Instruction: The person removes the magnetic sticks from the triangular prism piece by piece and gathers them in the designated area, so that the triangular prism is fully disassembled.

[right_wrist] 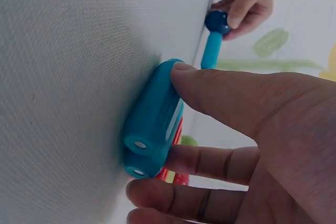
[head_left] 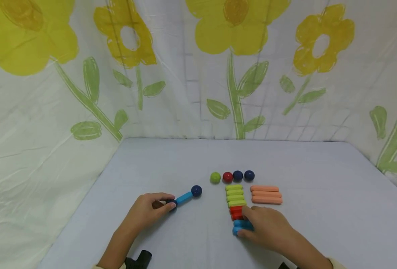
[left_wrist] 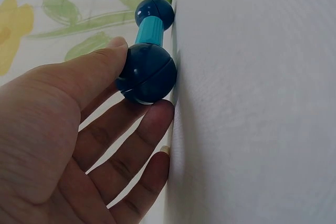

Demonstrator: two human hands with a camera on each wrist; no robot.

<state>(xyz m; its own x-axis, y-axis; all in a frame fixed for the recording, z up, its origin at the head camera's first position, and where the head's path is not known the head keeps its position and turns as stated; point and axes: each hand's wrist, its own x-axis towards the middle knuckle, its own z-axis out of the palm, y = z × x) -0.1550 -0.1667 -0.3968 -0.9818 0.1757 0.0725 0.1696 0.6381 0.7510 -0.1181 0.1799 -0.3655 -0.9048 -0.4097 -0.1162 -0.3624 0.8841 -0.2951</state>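
My left hand (head_left: 148,211) pinches a dark blue ball (left_wrist: 147,73) between thumb and fingers. From this ball a light blue magnetic rod (head_left: 184,198) runs to a second dark blue ball (head_left: 196,191), all joined in one line. My right hand (head_left: 269,228) is over two light blue rods (right_wrist: 152,111) lying side by side, whose ends show silvery discs. The thumb rests along the nearer blue rod and the fingers bend round the far side of the pair. Just beyond them lie red rods (head_left: 236,212), partly covered by the fingers.
Lime green rods (head_left: 235,196) continue the column behind the red ones. Three orange rods (head_left: 266,195) lie to its right. Behind stand a green ball (head_left: 215,177), a red ball (head_left: 227,177) and two dark blue balls (head_left: 243,175) on the white table (head_left: 319,179). A flowered curtain (head_left: 171,112) hangs behind.
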